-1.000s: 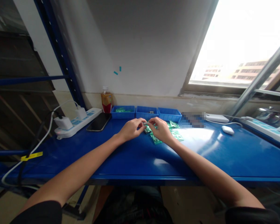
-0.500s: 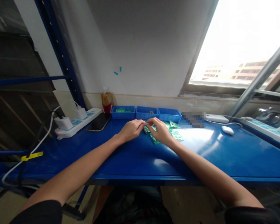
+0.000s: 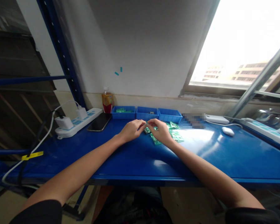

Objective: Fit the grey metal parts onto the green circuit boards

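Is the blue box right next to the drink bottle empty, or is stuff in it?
Not empty: green packets show inside the blue box. Its front wall hides the bottom, so I cannot tell how full.

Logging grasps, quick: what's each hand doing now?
Left hand: closed, pinching a small piece, too tiny to identify.
Right hand: closed, apparently on the same piece.

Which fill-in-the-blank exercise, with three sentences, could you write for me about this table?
1. The three trays by the wall are ____ in colour.
2. The bottle stands to the ____ of these trays.
3. The packets by the right hand are ____ in colour.
Missing words: blue; left; green.
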### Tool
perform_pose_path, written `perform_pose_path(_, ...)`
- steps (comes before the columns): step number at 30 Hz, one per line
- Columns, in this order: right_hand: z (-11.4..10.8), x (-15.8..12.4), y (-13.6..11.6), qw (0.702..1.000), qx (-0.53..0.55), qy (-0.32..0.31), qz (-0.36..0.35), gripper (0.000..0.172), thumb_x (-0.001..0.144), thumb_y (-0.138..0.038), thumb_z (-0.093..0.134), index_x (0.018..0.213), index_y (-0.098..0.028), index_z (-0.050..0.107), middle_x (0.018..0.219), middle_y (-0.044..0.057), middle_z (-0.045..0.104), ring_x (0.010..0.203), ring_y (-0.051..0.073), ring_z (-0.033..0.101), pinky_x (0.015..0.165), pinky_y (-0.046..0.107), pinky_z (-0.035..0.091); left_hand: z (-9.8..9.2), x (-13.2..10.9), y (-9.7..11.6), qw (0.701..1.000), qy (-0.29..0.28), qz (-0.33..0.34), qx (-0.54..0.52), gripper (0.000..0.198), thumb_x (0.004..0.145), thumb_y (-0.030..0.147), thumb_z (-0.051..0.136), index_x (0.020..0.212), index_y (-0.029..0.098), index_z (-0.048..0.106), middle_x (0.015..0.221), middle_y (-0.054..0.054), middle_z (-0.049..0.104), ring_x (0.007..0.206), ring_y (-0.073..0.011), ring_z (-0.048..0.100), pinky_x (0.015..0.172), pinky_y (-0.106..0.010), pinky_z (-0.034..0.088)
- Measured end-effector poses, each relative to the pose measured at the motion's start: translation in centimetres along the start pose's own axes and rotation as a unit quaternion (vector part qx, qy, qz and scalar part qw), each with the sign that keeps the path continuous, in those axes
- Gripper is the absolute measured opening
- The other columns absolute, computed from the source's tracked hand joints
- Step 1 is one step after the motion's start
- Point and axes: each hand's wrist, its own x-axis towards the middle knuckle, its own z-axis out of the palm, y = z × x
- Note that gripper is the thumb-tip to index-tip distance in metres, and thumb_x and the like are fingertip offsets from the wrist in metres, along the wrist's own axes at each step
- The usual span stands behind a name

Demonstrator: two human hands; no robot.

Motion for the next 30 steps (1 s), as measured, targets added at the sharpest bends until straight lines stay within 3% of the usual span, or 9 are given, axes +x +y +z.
perform_pose_path(8,0.32,-0.09,-0.47,0.991,0.099,0.021,0.087,0.015,0.077,-0.032,0.064,0.083,-0.019,0.067,0.078,0.005,0.072,0.072,0.02,0.069,0.07,0.032,0.056,0.14,0.02,0.12,1.0,0.003,-0.013,-0.01,0.025,0.093,0.036,0.043,0.102,0.019,0.059,0.095,-0.006,0.067,0.089,-0.0199,0.063,0.08,-0.03,0.047)
perform_pose_path(18,0.53,-0.23,-0.29,0.988,0.11,0.032,0.105,0.013,0.075,-0.031,0.065,0.078,-0.018,0.069,0.074,0.004,0.072,0.067,0.019,0.067,0.066,0.03,0.055,0.5,-0.09,0.48,1.0,-0.003,-0.009,-0.027,0.025,0.095,0.033,0.04,0.098,0.018,0.06,0.094,-0.006,0.067,0.088,-0.0193,0.063,0.078,-0.028,0.046)
perform_pose_path(25,0.49,-0.26,-0.53,0.994,0.061,0.037,0.08,0.01,0.077,-0.027,0.062,0.074,-0.019,0.067,0.072,0.003,0.071,0.065,0.018,0.065,0.064,0.029,0.054,0.56,-0.1,0.43,1.0,-0.012,-0.016,-0.023,0.028,0.096,0.034,0.038,0.099,0.018,0.06,0.094,-0.006,0.067,0.088,-0.0194,0.063,0.077,-0.028,0.046)
perform_pose_path(30,-0.18,0.0,-0.21,0.999,-0.042,-0.007,-0.027,0.012,0.081,-0.026,0.058,0.088,-0.02,0.066,0.083,0.005,0.071,0.073,0.018,0.066,0.071,0.029,0.053,0.08,0.09,0.42,1.0,-0.009,-0.015,-0.018,0.028,0.096,0.032,0.036,0.1,0.018,0.06,0.096,-0.007,0.067,0.091,-0.0193,0.062,0.08,-0.028,0.046)
